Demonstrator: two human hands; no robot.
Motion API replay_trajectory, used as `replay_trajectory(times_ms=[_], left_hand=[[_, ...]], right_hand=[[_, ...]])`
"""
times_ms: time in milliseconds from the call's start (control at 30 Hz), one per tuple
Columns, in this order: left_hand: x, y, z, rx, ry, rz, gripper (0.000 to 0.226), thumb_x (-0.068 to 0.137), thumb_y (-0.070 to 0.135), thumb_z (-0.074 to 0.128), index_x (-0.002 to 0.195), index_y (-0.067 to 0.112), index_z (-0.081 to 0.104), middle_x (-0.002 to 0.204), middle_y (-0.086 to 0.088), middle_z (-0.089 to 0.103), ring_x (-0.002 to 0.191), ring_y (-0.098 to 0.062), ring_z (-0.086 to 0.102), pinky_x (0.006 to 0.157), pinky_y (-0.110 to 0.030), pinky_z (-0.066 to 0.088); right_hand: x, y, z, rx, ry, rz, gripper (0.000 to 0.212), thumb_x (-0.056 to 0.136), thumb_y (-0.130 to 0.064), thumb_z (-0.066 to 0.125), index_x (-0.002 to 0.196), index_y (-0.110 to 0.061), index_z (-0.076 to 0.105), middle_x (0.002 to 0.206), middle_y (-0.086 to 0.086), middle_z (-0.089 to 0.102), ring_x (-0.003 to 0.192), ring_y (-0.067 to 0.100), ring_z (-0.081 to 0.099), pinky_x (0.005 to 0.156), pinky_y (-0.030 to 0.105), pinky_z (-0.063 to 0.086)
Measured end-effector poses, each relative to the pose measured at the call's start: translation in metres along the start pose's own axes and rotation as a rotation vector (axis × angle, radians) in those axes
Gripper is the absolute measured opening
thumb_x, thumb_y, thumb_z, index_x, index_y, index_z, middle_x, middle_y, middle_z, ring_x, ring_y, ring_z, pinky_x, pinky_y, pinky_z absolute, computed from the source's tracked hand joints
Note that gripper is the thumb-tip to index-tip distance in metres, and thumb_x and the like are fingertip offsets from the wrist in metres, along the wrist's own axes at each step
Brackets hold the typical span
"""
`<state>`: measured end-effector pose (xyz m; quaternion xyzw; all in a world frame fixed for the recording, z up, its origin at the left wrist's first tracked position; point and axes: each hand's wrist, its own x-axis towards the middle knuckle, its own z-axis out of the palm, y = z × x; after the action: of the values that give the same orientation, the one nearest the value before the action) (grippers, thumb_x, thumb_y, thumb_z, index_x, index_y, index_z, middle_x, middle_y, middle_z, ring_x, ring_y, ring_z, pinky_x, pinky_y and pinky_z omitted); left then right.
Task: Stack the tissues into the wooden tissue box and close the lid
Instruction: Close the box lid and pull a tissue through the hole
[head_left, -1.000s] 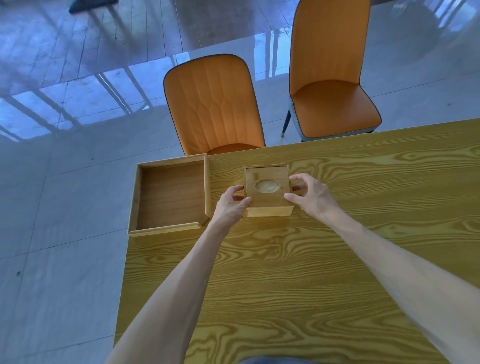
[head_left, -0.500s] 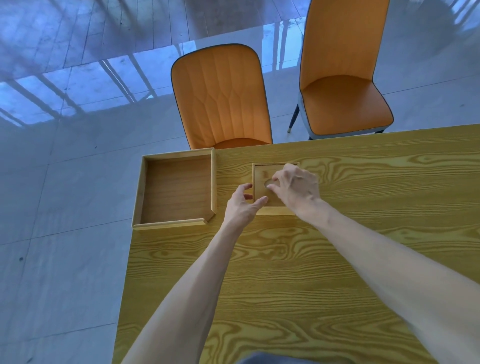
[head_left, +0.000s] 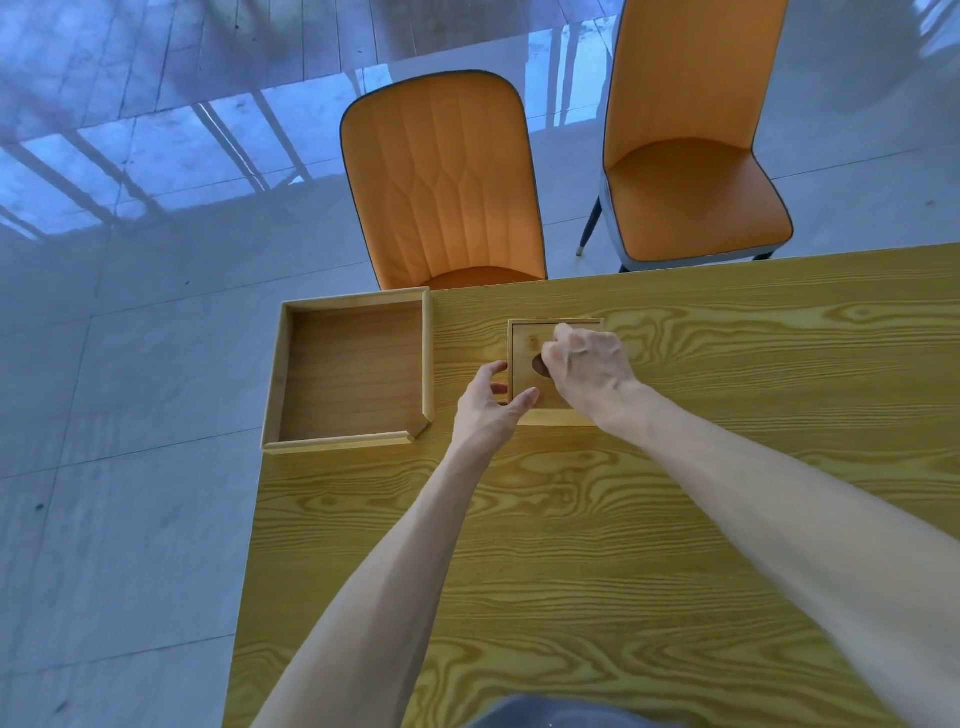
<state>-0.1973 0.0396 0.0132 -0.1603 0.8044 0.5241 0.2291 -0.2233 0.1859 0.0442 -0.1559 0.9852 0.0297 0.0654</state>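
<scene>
A small square wooden tissue box stands on the wooden table, its lid on top with a dark oval opening. My left hand holds the box at its left side and near-left corner, thumb on the top edge. My right hand lies over the lid with curled fingers, their tips at the oval opening, and hides most of the lid. No tissues are visible.
A shallow open wooden tray sits at the table's far-left corner, just left of the box. Two orange chairs stand beyond the far edge. The table's left edge drops to a tiled floor.
My right hand moved from the box's right side onto the lid and curled its fingers at the oval opening. My left hand stayed on the left side. The view shifted slightly.
</scene>
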Motion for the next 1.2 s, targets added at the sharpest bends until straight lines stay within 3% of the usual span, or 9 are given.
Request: replay_trajectory(times_ms=[200,367,533,667,800,900,1200], left_hand=[[-0.001,0.001,-0.001,-0.003,-0.002,0.003,0.065,0.087,0.033,0.076,0.144,0.026,0.045,0.117,0.001,0.057,0.104,-0.022,0.065,0.091,-0.047,0.058],[0.000,0.002,0.000,-0.011,-0.007,-0.005,0.065,0.086,0.033,0.077,0.143,0.026,0.045,0.122,-0.002,0.058,0.108,-0.024,0.064,0.093,-0.049,0.057],[-0.001,0.001,0.001,-0.008,-0.007,-0.002,0.066,0.086,0.033,0.077,0.143,0.026,0.045,0.118,0.001,0.055,0.108,-0.024,0.063,0.093,-0.049,0.057],[0.000,0.002,0.001,-0.012,-0.005,-0.010,0.066,0.086,0.033,0.077,0.143,0.027,0.045,0.113,0.003,0.054,0.105,-0.022,0.064,0.093,-0.048,0.057],[0.000,0.002,0.001,-0.003,-0.005,-0.008,0.066,0.087,0.032,0.076,0.144,0.026,0.045,0.111,0.004,0.054,0.102,-0.022,0.064,0.091,-0.048,0.058],[0.001,0.002,0.002,-0.003,-0.005,-0.009,0.065,0.087,0.032,0.076,0.144,0.026,0.045,0.110,0.005,0.054,0.102,-0.021,0.063,0.091,-0.047,0.058],[0.002,0.000,0.002,-0.003,-0.004,-0.017,0.067,0.087,0.032,0.077,0.145,0.027,0.044,0.110,0.007,0.053,0.107,-0.022,0.063,0.092,-0.047,0.058]], right_hand=[[-0.013,0.010,0.009,0.289,0.108,0.089,0.018,0.099,-0.018,0.055,0.104,-0.006,0.067,0.104,0.009,0.061,0.081,0.025,0.068,0.059,0.029,0.048],[-0.018,0.022,0.011,0.558,0.151,0.144,0.020,0.100,-0.021,0.053,0.105,-0.006,0.065,0.108,0.011,0.060,0.081,0.026,0.066,0.068,0.031,0.052],[-0.030,0.025,0.016,0.750,0.228,0.191,0.019,0.100,-0.024,0.053,0.105,-0.009,0.063,0.101,0.001,0.053,0.081,0.016,0.057,0.074,0.028,0.048],[-0.029,0.023,0.014,0.749,0.220,0.175,0.040,0.092,-0.041,0.063,0.120,-0.013,0.064,0.100,0.000,0.053,0.074,0.010,0.056,0.071,0.024,0.046],[-0.024,0.018,0.018,0.644,0.227,0.241,0.026,0.089,-0.034,0.069,0.105,-0.014,0.075,0.100,0.004,0.060,0.076,0.016,0.063,0.065,0.022,0.042],[-0.023,0.015,0.022,0.662,0.272,0.303,0.019,0.090,-0.032,0.068,0.099,-0.018,0.076,0.097,0.002,0.060,0.075,0.013,0.057,0.062,0.022,0.040],[-0.035,0.009,0.032,1.024,0.375,0.397,0.016,0.093,-0.027,0.065,0.097,-0.014,0.073,0.093,0.000,0.054,0.075,0.007,0.051,0.072,0.019,0.041]])
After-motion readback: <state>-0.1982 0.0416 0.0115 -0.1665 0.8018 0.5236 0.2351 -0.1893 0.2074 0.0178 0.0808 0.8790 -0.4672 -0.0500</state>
